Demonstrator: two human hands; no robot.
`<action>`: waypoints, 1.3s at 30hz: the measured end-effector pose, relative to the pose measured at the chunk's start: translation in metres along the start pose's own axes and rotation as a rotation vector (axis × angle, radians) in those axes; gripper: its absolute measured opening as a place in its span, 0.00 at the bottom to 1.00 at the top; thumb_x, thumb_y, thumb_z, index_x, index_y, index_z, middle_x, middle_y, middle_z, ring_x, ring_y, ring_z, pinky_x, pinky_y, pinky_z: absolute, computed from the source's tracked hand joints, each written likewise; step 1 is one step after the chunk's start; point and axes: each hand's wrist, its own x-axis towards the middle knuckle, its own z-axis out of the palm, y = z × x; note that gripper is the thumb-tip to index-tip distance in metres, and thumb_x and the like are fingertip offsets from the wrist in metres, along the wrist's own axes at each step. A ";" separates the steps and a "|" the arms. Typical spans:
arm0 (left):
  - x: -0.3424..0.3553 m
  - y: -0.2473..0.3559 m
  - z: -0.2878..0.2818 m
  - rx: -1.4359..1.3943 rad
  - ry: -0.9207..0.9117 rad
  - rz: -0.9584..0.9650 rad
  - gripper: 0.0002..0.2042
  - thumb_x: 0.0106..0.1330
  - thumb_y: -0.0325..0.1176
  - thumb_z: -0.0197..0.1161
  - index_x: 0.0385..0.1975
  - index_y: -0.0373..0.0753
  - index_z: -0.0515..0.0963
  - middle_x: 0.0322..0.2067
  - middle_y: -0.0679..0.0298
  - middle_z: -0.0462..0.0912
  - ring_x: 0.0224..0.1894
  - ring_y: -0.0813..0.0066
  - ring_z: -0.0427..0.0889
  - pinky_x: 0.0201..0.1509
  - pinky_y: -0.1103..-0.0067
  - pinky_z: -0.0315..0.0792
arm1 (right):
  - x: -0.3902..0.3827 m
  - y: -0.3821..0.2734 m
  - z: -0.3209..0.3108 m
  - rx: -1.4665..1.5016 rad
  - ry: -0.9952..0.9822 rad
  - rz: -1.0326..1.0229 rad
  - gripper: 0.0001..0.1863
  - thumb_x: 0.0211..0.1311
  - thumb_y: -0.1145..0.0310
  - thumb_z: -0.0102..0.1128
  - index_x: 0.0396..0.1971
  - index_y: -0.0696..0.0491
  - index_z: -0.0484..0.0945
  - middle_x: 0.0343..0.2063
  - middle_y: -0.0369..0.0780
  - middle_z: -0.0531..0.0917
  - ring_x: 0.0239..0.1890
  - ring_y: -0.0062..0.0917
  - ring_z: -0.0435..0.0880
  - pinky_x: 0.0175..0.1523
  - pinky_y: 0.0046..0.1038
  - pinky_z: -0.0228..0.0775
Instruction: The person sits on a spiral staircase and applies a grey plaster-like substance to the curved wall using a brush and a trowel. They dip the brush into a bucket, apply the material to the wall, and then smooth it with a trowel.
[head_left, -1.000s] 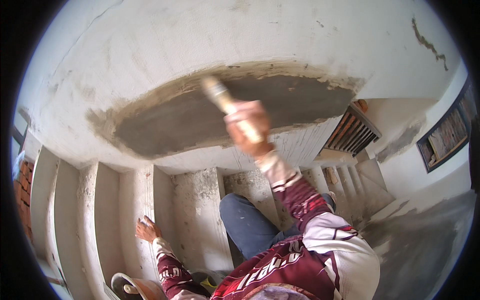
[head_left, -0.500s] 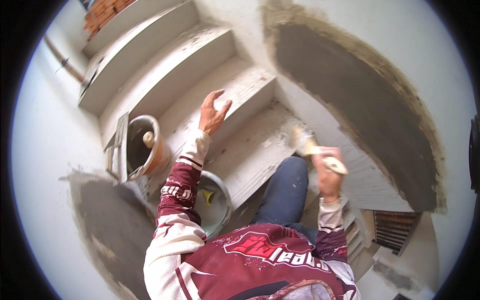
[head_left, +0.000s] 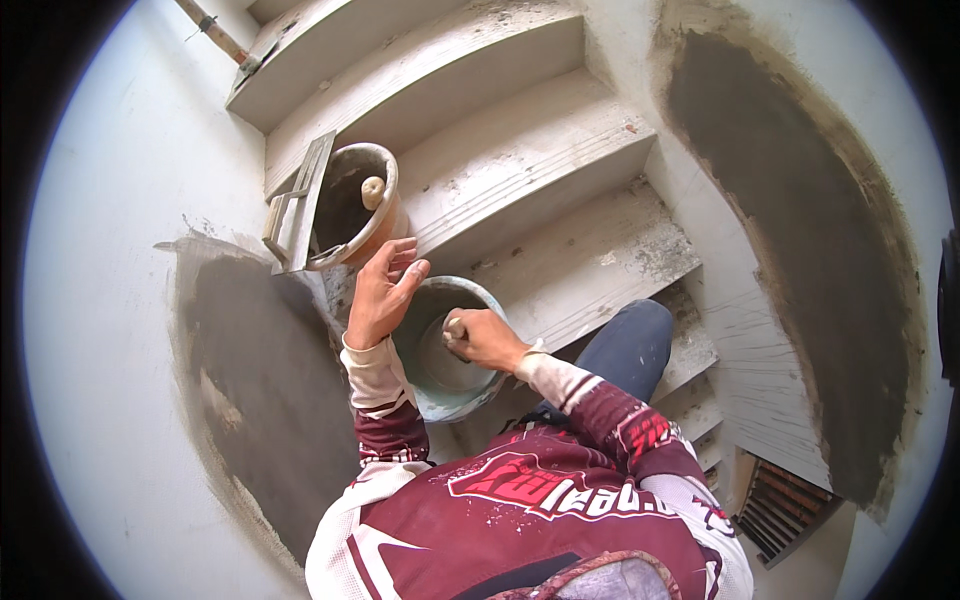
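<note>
While the right hand (head_left: 488, 341) grips a pale-handled brush (head_left: 456, 327), bristles hidden, over the green bucket (head_left: 450, 405) near its right rim, the left hand (head_left: 380, 295) curves loosely open; the maroon shirt (head_left: 440, 535) bears white lettering.

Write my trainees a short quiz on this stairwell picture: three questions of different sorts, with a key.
1. True or false: the left hand holds nothing.
2. At the green bucket, the right hand grips:
a) a brick
b) a handle
c) a hose
3. Fill in: the second bucket, beside the long flat tool, is ____ on the outside.

Key: 1. True; 2. b; 3. orange.
</note>
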 end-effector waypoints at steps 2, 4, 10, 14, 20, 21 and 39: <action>-0.003 -0.004 -0.003 0.031 0.018 -0.033 0.20 0.64 0.38 0.65 0.52 0.33 0.75 0.43 0.49 0.84 0.45 0.61 0.84 0.47 0.72 0.77 | 0.004 0.005 0.021 -0.167 -0.143 0.088 0.09 0.54 0.71 0.65 0.34 0.55 0.78 0.29 0.52 0.83 0.34 0.47 0.84 0.41 0.42 0.74; -0.008 -0.010 -0.004 0.094 0.035 -0.088 0.20 0.63 0.39 0.65 0.51 0.33 0.75 0.42 0.48 0.84 0.44 0.60 0.84 0.47 0.71 0.77 | 0.001 0.017 0.035 -0.297 -0.271 0.115 0.11 0.54 0.68 0.65 0.35 0.55 0.77 0.27 0.52 0.83 0.34 0.48 0.84 0.42 0.47 0.73; -0.026 -0.052 -0.002 0.491 0.069 -0.360 0.24 0.60 0.49 0.64 0.46 0.34 0.77 0.39 0.45 0.83 0.45 0.45 0.81 0.50 0.60 0.73 | -0.011 0.008 0.006 -0.130 0.053 0.035 0.10 0.55 0.67 0.64 0.34 0.55 0.76 0.23 0.49 0.81 0.30 0.48 0.82 0.37 0.43 0.73; -0.044 -0.094 0.015 0.773 0.206 -0.454 0.25 0.60 0.48 0.64 0.49 0.34 0.76 0.45 0.43 0.80 0.50 0.44 0.78 0.53 0.57 0.72 | -0.014 0.007 -0.019 -0.194 0.136 -0.005 0.13 0.56 0.62 0.65 0.35 0.53 0.76 0.26 0.45 0.83 0.33 0.43 0.83 0.42 0.41 0.71; -0.062 -0.128 0.010 0.656 0.172 -0.682 0.30 0.60 0.49 0.64 0.57 0.36 0.71 0.51 0.41 0.78 0.56 0.43 0.75 0.58 0.58 0.69 | -0.023 0.012 -0.010 0.082 0.297 0.311 0.14 0.54 0.64 0.68 0.35 0.57 0.78 0.29 0.46 0.84 0.35 0.40 0.85 0.43 0.36 0.75; -0.063 -0.137 0.009 0.614 0.167 -0.676 0.30 0.59 0.49 0.64 0.57 0.36 0.72 0.51 0.41 0.78 0.56 0.43 0.75 0.59 0.58 0.69 | -0.026 0.015 -0.011 0.134 0.329 0.354 0.14 0.54 0.64 0.68 0.35 0.57 0.79 0.29 0.47 0.85 0.36 0.40 0.86 0.43 0.35 0.75; 0.008 -0.171 0.051 0.350 0.038 -0.363 0.18 0.61 0.43 0.66 0.32 0.30 0.80 0.33 0.45 0.83 0.39 0.50 0.83 0.46 0.64 0.72 | -0.048 0.044 -0.063 0.320 0.722 0.342 0.09 0.58 0.71 0.67 0.36 0.59 0.81 0.31 0.38 0.84 0.36 0.18 0.82 0.44 0.24 0.75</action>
